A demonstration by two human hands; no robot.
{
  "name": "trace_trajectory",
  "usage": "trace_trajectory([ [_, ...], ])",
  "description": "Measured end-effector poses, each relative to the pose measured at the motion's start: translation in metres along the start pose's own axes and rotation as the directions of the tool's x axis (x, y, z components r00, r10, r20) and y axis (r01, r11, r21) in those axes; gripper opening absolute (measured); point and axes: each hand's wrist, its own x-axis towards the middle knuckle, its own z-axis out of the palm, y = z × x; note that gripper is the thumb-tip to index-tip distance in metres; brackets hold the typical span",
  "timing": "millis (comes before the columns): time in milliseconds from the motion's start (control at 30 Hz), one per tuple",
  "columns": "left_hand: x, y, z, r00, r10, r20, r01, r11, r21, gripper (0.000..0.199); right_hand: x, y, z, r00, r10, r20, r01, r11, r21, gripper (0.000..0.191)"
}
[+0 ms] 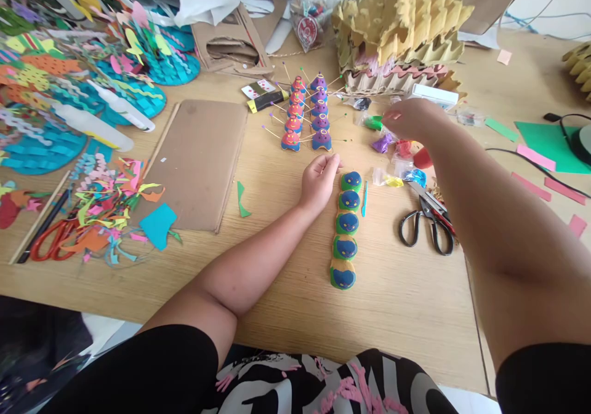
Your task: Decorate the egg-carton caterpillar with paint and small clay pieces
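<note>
This looks like a craft workspace, since the wooden desk [295, 309] carries scissors [433, 211], bright paper scraps [157, 225], squeeze bottles [92, 128], cardboard [198, 162], egg trays [401, 26], small bags [381, 143] and rows of painted figures [347, 223], though whether in a home or workshop is unclear.

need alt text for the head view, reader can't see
A person's left hand is beside a row of five blue-and-green painted cups on a wooden table; the right hand is by small colorful bags. A red row and a purple row stand beyond.
</note>
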Motion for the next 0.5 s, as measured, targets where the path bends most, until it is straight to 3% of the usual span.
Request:
trace_trajectory([
  [167,0.000,-0.003,-0.001,0.999,0.031,0.014,-0.031,0.999,-0.013,0.035,-0.038,0.011,-0.008,0.997,0.011,-0.071,-0.011,1.000,0.013,0.038],
  [300,-0.001,-0.004,-0.002,0.998,0.059,0.030,-0.060,0.998,0.021,0.037,-0.064,0.015,-0.007,0.994,0.093,0.065,-0.087,0.992,-0.094,0.033],
  [433,-0.001,-0.003,-0.003,0.998,0.057,0.028,-0.058,0.996,0.060,0.039,-0.067,0.015,0.004,0.990,0.092,0.104,-0.066,0.970,-0.233,0.036],
  [500,-0.001,-0.002,-0.003,0.998,0.052,0.028,-0.053,0.997,0.053,0.039,-0.063,0.014,0.013,0.993,0.073,0.089,-0.051,0.973,-0.224,0.035],
])
